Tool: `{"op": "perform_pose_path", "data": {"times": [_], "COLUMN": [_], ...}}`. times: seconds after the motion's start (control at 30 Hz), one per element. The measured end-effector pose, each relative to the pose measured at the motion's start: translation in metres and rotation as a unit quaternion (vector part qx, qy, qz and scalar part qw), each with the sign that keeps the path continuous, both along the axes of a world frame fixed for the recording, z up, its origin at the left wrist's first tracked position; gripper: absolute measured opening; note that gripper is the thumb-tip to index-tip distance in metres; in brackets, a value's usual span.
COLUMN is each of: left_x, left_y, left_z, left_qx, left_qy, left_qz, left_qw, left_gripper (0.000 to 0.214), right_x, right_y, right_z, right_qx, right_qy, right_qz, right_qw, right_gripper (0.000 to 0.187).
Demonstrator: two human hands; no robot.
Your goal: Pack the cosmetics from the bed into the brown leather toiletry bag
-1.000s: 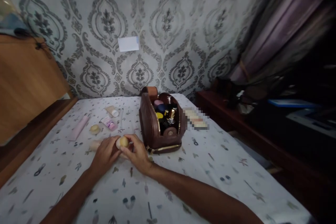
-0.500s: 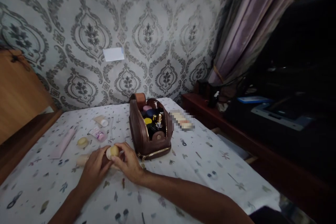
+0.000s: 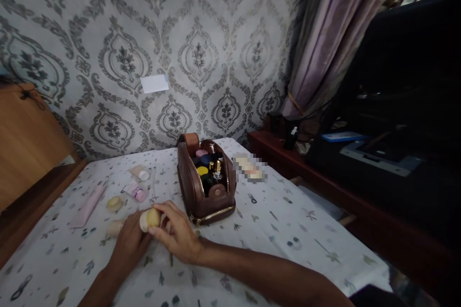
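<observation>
A small round cream-yellow jar (image 3: 150,218) is held between both hands just above the patterned bedsheet (image 3: 273,220). My left hand (image 3: 128,245) cups it from the left, fingers curled round it. My right hand (image 3: 177,234) grips it from the right, thumb and fingers closed on its side. An open brown leather toiletry bag (image 3: 205,187) stands right behind my right hand, packed with small bottles and jars.
On the sheet to the left lie a pink tube (image 3: 87,205), a small yellow jar (image 3: 114,203), a pink-white tube (image 3: 136,192), a beige tube (image 3: 140,173) and a pale tube (image 3: 115,227). A wooden headboard (image 3: 25,148) stands left, a dark wooden ledge (image 3: 324,177) right.
The view has swung slightly to the right. Both hands stay on the jar and have drawn it a little nearer to me.
</observation>
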State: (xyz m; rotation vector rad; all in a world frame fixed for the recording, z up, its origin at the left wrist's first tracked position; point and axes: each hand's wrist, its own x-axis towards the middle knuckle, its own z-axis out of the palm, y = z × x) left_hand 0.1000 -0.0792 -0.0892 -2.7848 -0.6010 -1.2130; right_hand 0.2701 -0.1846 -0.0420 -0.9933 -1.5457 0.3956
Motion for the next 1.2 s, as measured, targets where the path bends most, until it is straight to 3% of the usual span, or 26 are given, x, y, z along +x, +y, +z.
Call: {"op": "perform_pose_path", "data": {"times": [0.17, 0.33, 0.5, 0.67, 0.73, 0.8, 0.9, 1.03, 1.2], "left_x": [0.001, 0.006, 0.007, 0.008, 0.009, 0.009, 0.008, 0.007, 0.006], "left_y": [0.001, -0.006, -0.008, -0.008, -0.008, -0.008, -0.007, -0.005, -0.003], "left_z": [-0.003, 0.007, 0.011, 0.013, 0.013, 0.013, 0.012, 0.011, 0.008], "left_qx": [0.028, 0.002, -0.024, -0.026, -0.027, -0.029, -0.027, -0.016, -0.033], "left_qy": [0.0, 0.015, 0.018, 0.021, 0.019, 0.022, 0.029, 0.042, 0.048], "left_qz": [0.013, 0.024, 0.028, 0.02, 0.02, 0.022, 0.027, 0.027, 0.03], "left_qw": [1.0, 1.0, 0.999, 0.999, 0.999, 0.999, 0.999, 0.999, 0.998], "left_gripper": [0.035, 0.032, 0.035, 0.031, 0.031, 0.031, 0.033, 0.032, 0.03], "right_x": [0.009, 0.03, 0.07, 0.135, 0.157, 0.171, 0.175, 0.166, 0.156], "right_y": [-0.003, -0.007, -0.003, 0.029, 0.044, 0.057, 0.075, 0.096, 0.11], "right_z": [0.029, 0.06, 0.099, 0.133, 0.143, 0.149, 0.152, 0.15, 0.148], "right_qx": [0.023, 0.023, 0.042, -0.011, -0.054, -0.124, -0.204, -0.248, -0.295], "right_qy": [-0.025, -0.08, -0.097, -0.057, -0.138, -0.275, -0.439, -0.501, -0.544], "right_qz": [0.026, 0.03, -0.037, -0.135, -0.222, -0.287, -0.286, -0.226, -0.186], "right_qw": [0.999, 0.996, 0.994, 0.989, 0.964, 0.909, 0.827, 0.798, 0.763], "right_gripper": [0.042, 0.041, 0.038, 0.033, 0.03, 0.031, 0.031, 0.025, 0.031]}}
